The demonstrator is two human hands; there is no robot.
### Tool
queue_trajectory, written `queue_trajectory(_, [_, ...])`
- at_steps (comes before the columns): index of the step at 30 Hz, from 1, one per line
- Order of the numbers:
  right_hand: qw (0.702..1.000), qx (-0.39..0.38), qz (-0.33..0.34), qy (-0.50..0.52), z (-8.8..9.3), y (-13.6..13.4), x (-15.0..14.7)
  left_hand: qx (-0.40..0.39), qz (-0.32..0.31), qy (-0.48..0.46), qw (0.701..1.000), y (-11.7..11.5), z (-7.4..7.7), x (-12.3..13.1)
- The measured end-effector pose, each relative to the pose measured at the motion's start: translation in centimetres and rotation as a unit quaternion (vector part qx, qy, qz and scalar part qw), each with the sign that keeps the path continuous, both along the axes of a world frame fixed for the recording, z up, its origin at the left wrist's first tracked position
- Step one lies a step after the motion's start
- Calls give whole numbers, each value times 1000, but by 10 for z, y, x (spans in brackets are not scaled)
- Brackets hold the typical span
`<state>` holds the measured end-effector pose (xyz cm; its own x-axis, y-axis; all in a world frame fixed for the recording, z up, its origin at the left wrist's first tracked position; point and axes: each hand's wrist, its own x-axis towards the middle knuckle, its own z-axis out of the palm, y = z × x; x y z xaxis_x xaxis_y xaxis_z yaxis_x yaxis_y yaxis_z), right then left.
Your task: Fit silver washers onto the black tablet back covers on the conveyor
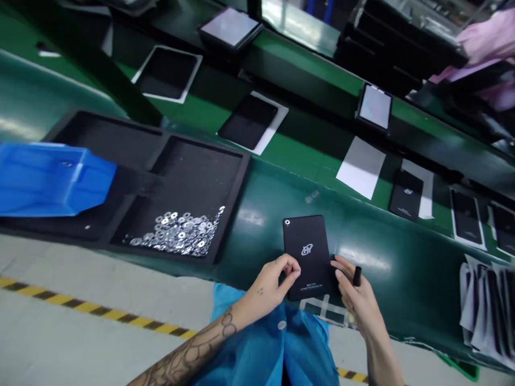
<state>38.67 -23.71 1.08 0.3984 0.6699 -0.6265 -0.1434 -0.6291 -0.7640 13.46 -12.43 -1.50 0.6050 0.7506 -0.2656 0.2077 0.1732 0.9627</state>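
Note:
A black tablet (306, 252) lies back side up on the green bench edge, its camera lens and a silver logo showing. My left hand (270, 284) pinches its lower left corner with curled fingers. My right hand (356, 297) touches the tablet's lower right edge and keeps a short black pen-like tool (357, 275) between its fingers. Below the tablet a black-and-white sheet (322, 311) pokes out over my blue coat.
A black tray (231, 201) at the left holds a pile of several small silver washers (177, 236); a blue bin (48, 179) lies on it. More tablets (406, 195) and white sheets (361, 166) ride the green conveyor. A stack of sleeves (488, 305) sits at right. Another person's pink sleeve (488, 37) shows top right.

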Motion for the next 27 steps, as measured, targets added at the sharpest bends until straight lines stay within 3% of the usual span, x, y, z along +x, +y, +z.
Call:
queue_trajectory(5, [996,70,22,41,-10,25,-9,-83,2,-76,994,38,-8,24])
queue_trajectory(9, [988,143,48,-19,-3,30,-16,-72,97,-102,987,77,-13,36])
queue_trajectory(12, [976,180,66,-100,9,20,-26,-91,173,-161,967,101,-3,43])
queue_trajectory(14, [966,198,81,-146,17,11,-33,-130,163,-197,958,109,11,45])
queue_trajectory(18, [938,231,110,-233,27,-9,-47,-179,86,-178,964,106,39,43])
queue_trajectory(21, [921,255,101,-277,32,-20,-55,-176,64,-188,964,97,48,37])
queue_trajectory(27, [911,276,88,-291,38,-32,-60,-50,53,-173,982,82,53,26])
